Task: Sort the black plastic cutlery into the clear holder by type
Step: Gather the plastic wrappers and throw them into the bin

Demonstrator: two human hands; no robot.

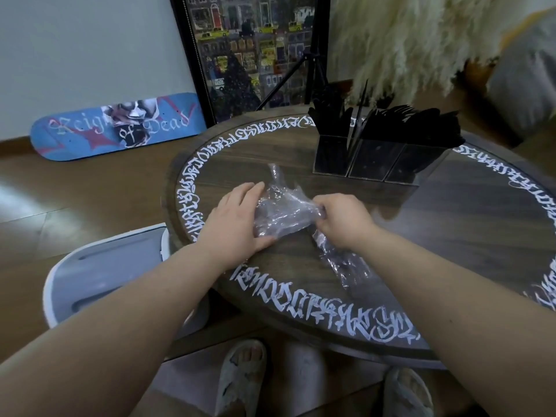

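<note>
The clear holder [370, 161] stands at the back of the round table, its three compartments filled with black plastic cutlery [400, 121] sticking up. In the middle of the table lies a crumpled clear plastic bag [285, 210]. My left hand [237, 218] lies flat on the bag's left part, fingers straight. My right hand [343, 221] pinches the bag's right end with curled fingers. More of the clear wrap [340, 263] trails toward the near edge beside my right forearm. No loose cutlery shows on the tabletop.
The dark wooden table [436, 236] has a ring of white lettering. A grey-and-white stool [99, 272] stands at the left. A blue skateboard deck [117, 124] leans on the wall, and a tripod [313, 64] stands behind the table. My slippered feet [240, 377] are below.
</note>
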